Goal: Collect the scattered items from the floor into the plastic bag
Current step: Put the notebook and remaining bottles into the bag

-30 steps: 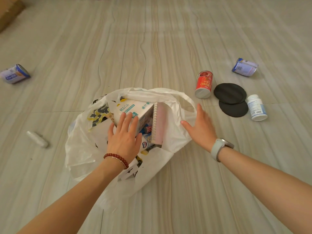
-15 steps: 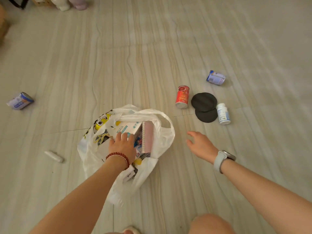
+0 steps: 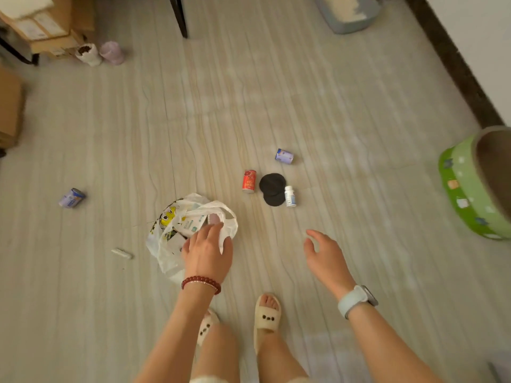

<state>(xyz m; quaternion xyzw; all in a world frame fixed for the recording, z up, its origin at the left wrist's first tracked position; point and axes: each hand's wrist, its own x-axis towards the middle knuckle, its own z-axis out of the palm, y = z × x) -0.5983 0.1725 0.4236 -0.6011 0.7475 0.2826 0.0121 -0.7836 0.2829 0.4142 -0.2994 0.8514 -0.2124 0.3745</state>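
I see the left hand (image 3: 206, 251) gripping the bag (image 3: 177, 225) on the floor (image 3: 345, 120), my right hand (image 3: 326, 254) released. Red can (image 3: 249, 181), black pads (image 3: 272, 189) and white bottle (image 3: 289, 196) lie beyond, well apart.

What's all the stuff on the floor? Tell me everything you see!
plastic bag: 1, white with a yellow cartoon print, centre floor, boxes inside
red can: 1, red, upright, right of the bag
black pads: 2, black, round, overlapping, beside the red can
pill bottle: 1, white, lying at the pads' right edge
purple cans: 2, purple-blue, lying; one beyond the pads, one far left
white tube: 1, white, left of the bag
green round tub: 1, green, right edge
cardboard boxes: several, brown, top left
left hand: 1, over the bag, red bead bracelet
right hand: 1, open, empty, watch on its wrist
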